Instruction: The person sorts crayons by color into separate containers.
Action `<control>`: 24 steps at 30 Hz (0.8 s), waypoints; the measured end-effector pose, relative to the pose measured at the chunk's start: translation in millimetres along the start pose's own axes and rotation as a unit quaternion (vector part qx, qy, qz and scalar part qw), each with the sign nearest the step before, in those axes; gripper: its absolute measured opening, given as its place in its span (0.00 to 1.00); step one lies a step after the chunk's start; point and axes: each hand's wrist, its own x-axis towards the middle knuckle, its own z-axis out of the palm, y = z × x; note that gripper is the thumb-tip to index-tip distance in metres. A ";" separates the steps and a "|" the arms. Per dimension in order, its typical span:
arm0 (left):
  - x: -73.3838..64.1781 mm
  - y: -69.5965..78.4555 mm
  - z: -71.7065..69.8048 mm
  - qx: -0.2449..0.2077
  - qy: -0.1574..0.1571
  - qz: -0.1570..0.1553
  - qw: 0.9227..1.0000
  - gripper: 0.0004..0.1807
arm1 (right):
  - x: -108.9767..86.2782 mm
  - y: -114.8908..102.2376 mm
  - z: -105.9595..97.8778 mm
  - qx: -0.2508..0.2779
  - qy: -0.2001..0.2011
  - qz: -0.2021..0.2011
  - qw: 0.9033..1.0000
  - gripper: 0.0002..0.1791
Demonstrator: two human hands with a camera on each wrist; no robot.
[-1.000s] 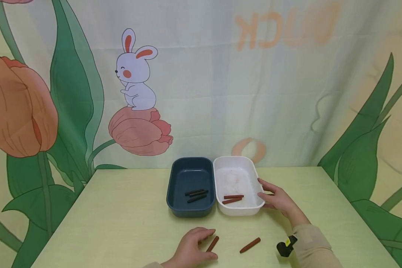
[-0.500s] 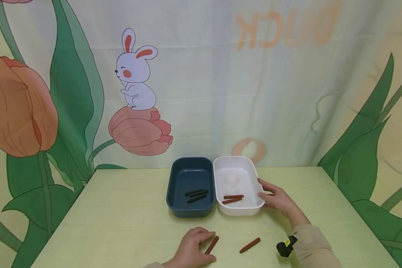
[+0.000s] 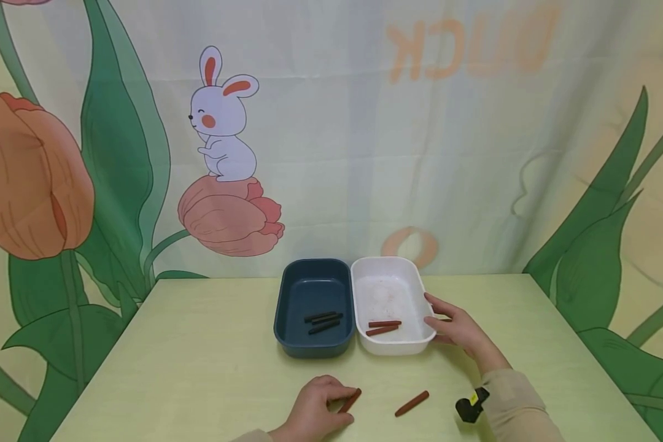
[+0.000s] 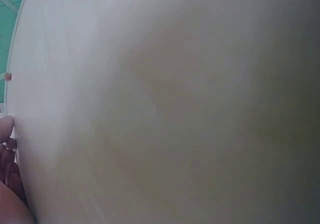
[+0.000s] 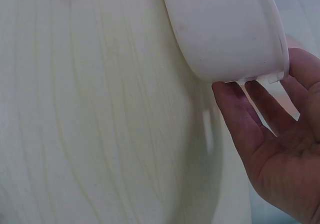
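My left hand (image 3: 316, 410) is at the table's front, its thumb and fingertips at either end of a reddish-brown crayon (image 3: 350, 401), pinching it. In the left wrist view only part of the hand (image 4: 9, 169) shows at the left edge. On the right, my right hand (image 3: 463, 334) holds the right side of a white tray (image 3: 395, 348), thumb at the rim and other fingers against the outside, as the right wrist view also shows. Two reddish-brown crayons (image 3: 383, 324) lie inside that tray. Another reddish-brown crayon (image 3: 412, 403) rests on the table between the hands.
A dark blue tray (image 3: 315, 351) stands against the white one's left side, with several black crayons (image 3: 325, 322) in it. Behind the table (image 3: 210, 362) hangs a printed curtain (image 3: 331, 153). A small black device (image 3: 471, 406) sits on my right wrist.
My left hand's thumb and fingertips have closed in on the crayon between them. The right hand stays on the white tray, and the trays and other crayons have not moved.
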 end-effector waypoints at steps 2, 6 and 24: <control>-0.1 0.9 0.2 -0.012 0.005 0.003 1.000 0.17 | 0.3 0.3 0.0 0.001 -0.001 0.000 1.000 0.35; 1.0 -1.8 1.0 -0.048 0.007 -0.009 0.999 0.13 | 0.4 0.7 0.1 0.003 -0.001 -0.001 1.000 0.34; 15.0 15.8 -0.9 -0.142 0.026 -0.067 0.987 0.08 | -1.6 -1.0 -0.2 0.006 -0.004 -0.005 1.000 0.35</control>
